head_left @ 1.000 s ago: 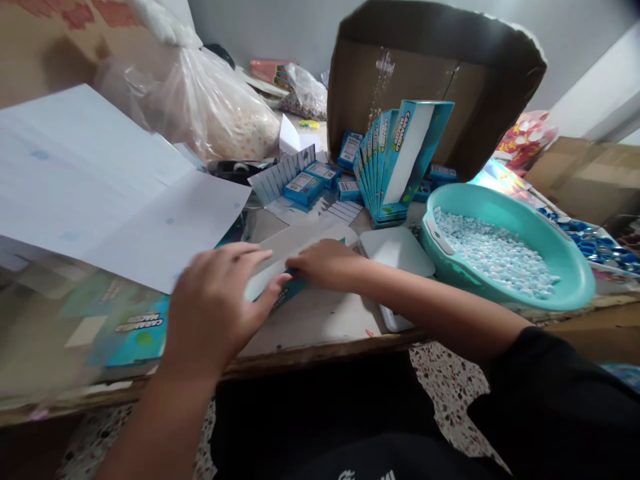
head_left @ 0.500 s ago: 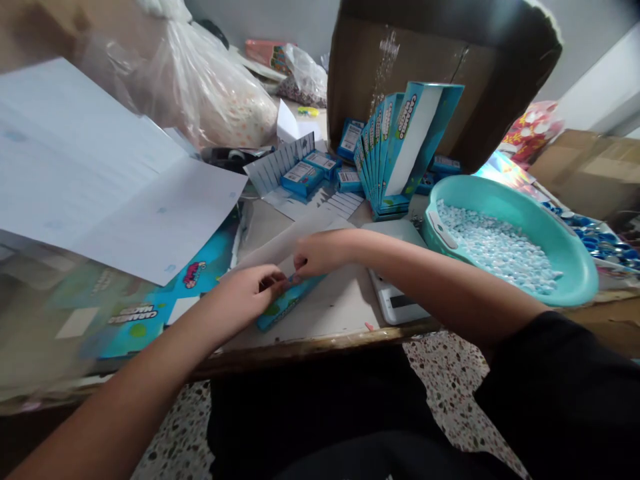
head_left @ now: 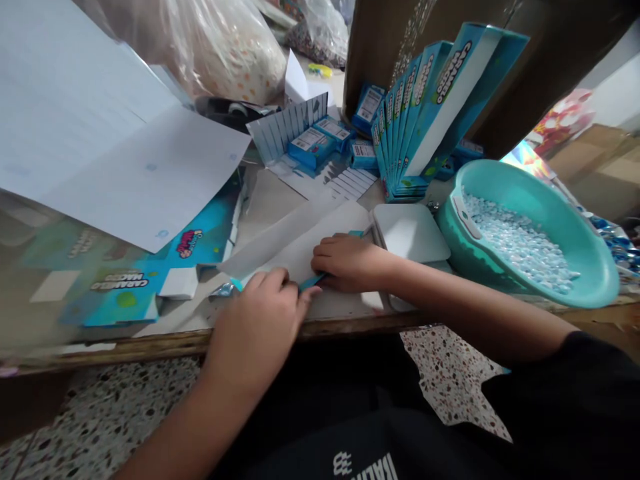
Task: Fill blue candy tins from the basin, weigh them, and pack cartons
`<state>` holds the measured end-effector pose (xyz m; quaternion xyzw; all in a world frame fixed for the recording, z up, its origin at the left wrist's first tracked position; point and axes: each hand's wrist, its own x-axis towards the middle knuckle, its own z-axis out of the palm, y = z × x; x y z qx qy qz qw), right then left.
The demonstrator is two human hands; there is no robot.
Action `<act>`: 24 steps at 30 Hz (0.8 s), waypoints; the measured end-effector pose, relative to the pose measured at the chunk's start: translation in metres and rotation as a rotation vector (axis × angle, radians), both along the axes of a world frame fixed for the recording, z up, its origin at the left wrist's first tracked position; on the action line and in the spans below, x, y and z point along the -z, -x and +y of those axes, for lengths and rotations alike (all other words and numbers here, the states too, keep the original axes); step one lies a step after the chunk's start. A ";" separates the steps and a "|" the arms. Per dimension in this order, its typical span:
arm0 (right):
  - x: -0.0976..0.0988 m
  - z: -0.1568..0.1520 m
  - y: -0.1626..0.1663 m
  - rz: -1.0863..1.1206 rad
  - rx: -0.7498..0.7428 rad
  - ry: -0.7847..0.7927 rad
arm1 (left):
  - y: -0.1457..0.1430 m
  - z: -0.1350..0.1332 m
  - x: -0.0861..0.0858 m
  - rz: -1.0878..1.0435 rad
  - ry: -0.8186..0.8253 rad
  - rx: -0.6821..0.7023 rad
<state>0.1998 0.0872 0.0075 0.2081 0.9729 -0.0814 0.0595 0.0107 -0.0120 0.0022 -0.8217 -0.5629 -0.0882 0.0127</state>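
Note:
On the table edge in front of me lies a blue cardboard box (head_left: 311,283), its white inner side partly facing up. My left hand (head_left: 267,310) is closed over the box's left part, fingers curled on its near edge. Farther right, my right hand (head_left: 347,262) has its fingers bent down over the same edge, closed on it. Both palms hide much of the box. Small blue tabs show beyond each hand. Beside my right hand stands a white kitchen scale (head_left: 413,232).
At right a turquoise basin (head_left: 595,267) holds small wrapped pieces. Behind the scale, several blue boxes (head_left: 425,93) stand fanned before a large cardboard carton (head_left: 373,43). Small blue packs (head_left: 311,148) lie left of them. White sheets (head_left: 165,177) cover flat printed blanks (head_left: 125,287) at left.
My hands have moved apart along the blue box, the right one rightward and the left one nearer to me. The box now shows more of its white inside. The view has shifted closer.

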 end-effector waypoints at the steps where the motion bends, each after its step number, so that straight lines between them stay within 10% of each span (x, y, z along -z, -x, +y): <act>1: 0.002 -0.001 0.001 -0.009 0.015 -0.006 | -0.008 -0.004 0.000 0.015 -0.006 -0.021; 13: 0.012 0.008 0.001 -0.044 0.071 -0.053 | -0.024 0.014 -0.003 0.157 0.350 -0.168; 24: 0.009 0.001 0.000 -0.043 0.126 -0.022 | -0.015 0.025 0.002 0.088 0.280 -0.160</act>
